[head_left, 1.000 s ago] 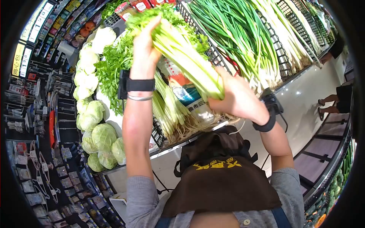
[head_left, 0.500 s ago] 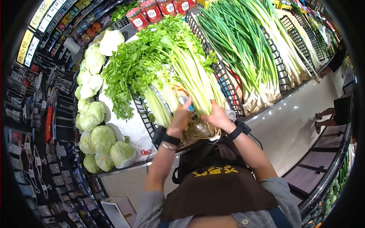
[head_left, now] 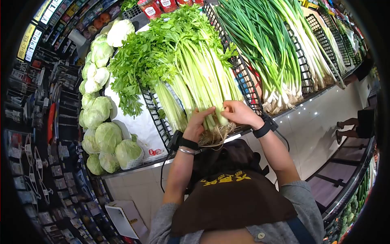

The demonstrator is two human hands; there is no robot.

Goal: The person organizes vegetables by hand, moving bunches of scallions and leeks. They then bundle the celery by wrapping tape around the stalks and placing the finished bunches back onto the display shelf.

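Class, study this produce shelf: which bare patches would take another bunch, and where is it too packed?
One bare white strip lies between the cabbages and the black crate wall. The crate is packed with celery, where the left hand and right hand grip the stalk bases; the green onions fill their neighbouring bay.

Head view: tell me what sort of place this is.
Most likely a supermarket's produce section: bunched celery stands in a black wire crate, spring onions fill the next crate, cabbages line the shelf, and a shiny tiled aisle runs alongside.
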